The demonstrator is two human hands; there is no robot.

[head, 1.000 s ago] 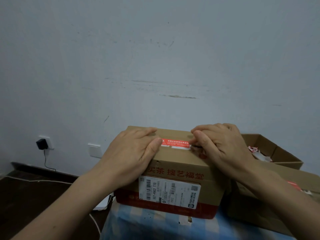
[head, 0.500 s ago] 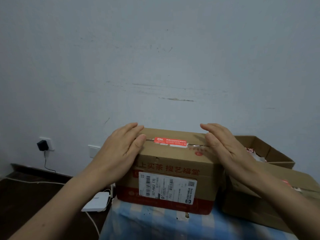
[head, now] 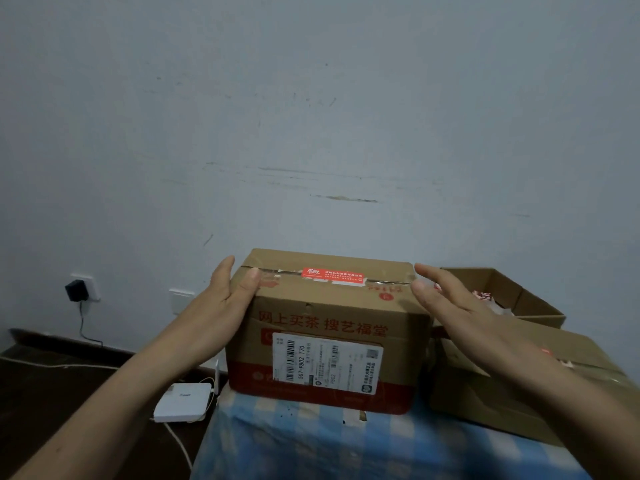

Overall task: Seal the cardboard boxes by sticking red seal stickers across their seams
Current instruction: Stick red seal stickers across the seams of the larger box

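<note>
flanking the brown rectangular cardboard box (head: 329,327), its red rectangular seal sticker (head: 333,276) already across the top seam, left hand (head: 221,306) flat against its side, right hand (head: 446,303) open just beside, nothing grasped; next likely lifting it aside.

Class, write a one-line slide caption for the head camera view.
Left hand and right hand flank a cardboard box with a red seal sticker across its top seam.

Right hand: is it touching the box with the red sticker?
Apart. In the head view the right hand hovers open beside the box, with a strip of wall showing between its fingertips and the box's top corner.
</note>
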